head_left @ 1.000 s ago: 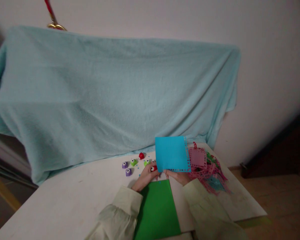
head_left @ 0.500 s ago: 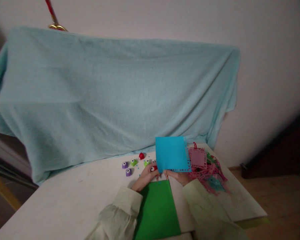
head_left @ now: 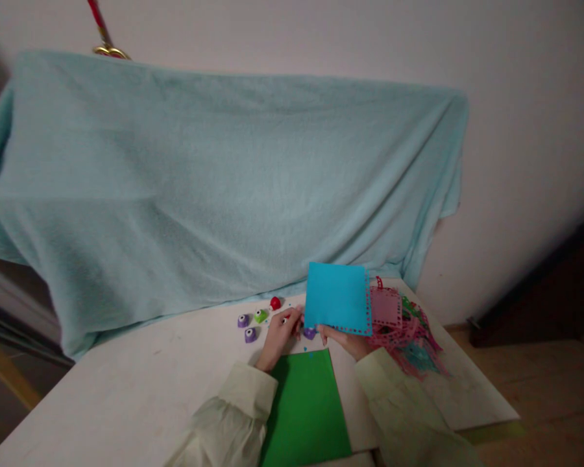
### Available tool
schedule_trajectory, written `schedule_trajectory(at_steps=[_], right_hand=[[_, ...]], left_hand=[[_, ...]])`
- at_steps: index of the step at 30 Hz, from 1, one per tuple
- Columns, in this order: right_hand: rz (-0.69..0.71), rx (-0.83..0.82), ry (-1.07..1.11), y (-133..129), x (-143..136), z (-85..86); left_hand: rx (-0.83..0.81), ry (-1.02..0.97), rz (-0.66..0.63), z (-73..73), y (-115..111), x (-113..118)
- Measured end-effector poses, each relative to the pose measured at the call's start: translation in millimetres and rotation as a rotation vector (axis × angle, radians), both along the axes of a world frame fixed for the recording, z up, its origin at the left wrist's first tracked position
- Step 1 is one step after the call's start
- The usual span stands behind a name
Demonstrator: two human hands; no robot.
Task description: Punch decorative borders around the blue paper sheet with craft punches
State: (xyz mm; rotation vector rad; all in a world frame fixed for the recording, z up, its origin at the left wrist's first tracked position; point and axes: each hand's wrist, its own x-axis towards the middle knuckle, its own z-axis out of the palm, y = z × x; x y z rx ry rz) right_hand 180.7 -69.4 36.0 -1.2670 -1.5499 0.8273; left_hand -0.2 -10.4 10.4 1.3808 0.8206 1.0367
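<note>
My right hand (head_left: 345, 340) grips the lower edge of a blue sheet of paper (head_left: 338, 295), thumb in front. Small holes run along the sheet's right and lower edges. Just left of the paper is my left hand (head_left: 278, 334), its fingers curled together; whether anything is between them is hidden. A red craft punch with a white eye (head_left: 285, 320) shows partly behind those fingers. Under the paper's lower left corner sits a purple craft punch (head_left: 310, 333). A green sheet (head_left: 306, 408) lies in front of both hands, between the forearms.
Two purple punches (head_left: 243, 320), a green punch (head_left: 260, 316) and a red punch (head_left: 275, 303) stand to the left. Pink punched paper (head_left: 387, 306) and a heap of cut strips (head_left: 401, 340) lie right. A light blue cloth (head_left: 224, 188) hangs behind the table (head_left: 141, 389).
My left hand has come away from the paper's lower left corner, slightly to the left. The sheet has shifted a little right, and a purple punch now shows beneath it.
</note>
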Motion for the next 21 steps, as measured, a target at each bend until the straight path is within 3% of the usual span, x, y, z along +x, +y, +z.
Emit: schedule_trajectory(at_steps=[3, 11, 21], right_hand=[[0.035, -0.006, 0.01, -1, 0, 2.8], [-0.069, 0.048, -0.096, 4, 3, -7.5], [-0.054, 0.051, -0.022, 6, 2, -7.9]], left_hand=[[-0.009, 0.018, -0.006, 4.0, -3, 0], [0.24, 0.198, -0.005, 20.9, -17, 2], [0.288, 0.205, 0.032, 21.7, -18, 2]])
